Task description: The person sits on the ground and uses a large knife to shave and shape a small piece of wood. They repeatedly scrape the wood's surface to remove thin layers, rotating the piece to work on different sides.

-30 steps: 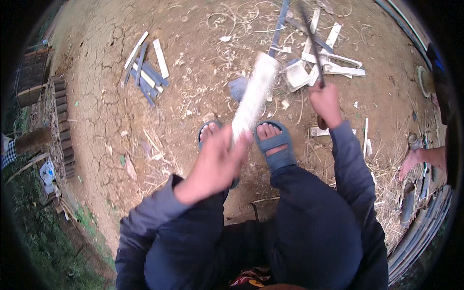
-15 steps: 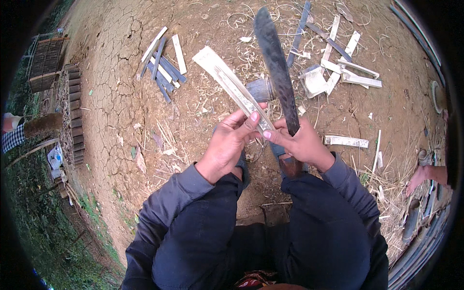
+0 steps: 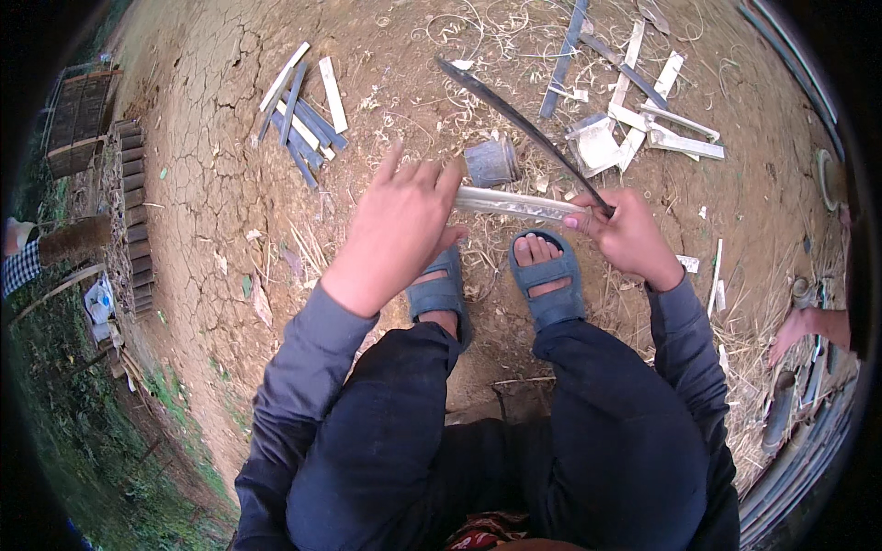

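Observation:
A pale split bamboo strip (image 3: 519, 203) lies nearly level between my hands, above my sandalled feet. My left hand (image 3: 390, 225) is over its left end, back of the hand upward. The strip passes between thumb and fingers, which hide that end; the little finger sticks out. My right hand (image 3: 632, 231) pinches the right end with the thumb and also holds a dark-bladed machete (image 3: 519, 121). The blade slants up and left beyond the strip, seen nearly edge-on. The machete's handle is hidden in the hand.
Dark and pale strips (image 3: 303, 119) lie piled at the far left, with more pale pieces (image 3: 657, 119) at the far right. A short dark bamboo section (image 3: 491, 163) stands beyond the strip. Curled shavings (image 3: 459, 37) litter the cracked earth. Another person's foot (image 3: 792, 335) is at the right.
The bamboo strip has swung from steeply slanted to nearly level. My left hand has shifted up and left, turning back upward; my right hand has moved right, and the machete has tilted left.

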A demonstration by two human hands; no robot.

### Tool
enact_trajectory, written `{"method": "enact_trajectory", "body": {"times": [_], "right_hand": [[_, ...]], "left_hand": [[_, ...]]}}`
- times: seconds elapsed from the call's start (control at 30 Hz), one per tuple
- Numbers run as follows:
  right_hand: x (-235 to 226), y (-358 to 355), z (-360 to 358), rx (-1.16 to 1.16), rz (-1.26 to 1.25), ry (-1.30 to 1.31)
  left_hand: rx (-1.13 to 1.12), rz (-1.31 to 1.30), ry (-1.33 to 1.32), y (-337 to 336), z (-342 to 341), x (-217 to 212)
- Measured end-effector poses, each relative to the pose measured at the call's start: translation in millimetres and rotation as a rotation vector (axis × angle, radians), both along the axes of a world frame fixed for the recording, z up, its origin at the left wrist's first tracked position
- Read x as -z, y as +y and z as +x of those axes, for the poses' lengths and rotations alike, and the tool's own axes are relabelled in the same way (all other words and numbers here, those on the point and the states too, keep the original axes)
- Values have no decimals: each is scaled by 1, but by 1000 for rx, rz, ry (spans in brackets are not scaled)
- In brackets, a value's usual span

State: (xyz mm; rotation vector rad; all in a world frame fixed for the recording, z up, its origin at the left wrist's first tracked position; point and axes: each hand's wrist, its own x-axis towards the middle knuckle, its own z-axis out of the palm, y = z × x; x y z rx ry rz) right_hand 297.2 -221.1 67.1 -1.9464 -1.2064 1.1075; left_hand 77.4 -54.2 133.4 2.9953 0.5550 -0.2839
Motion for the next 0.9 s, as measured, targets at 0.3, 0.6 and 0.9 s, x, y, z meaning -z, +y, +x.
{"method": "enact_trajectory", "body": {"times": [0.3,0.6,0.9], "right_hand": [[17,9,-30,252,183,-243],[21,8,-68,-107,138,-346],[22,13,-57,16,62,-338]], "left_hand": [[-1034,-1664,-123,-48,-5,45],[-777,-1124,-289,-78,-9,52],[-666,-824,-342,-82,-10,28]]}}
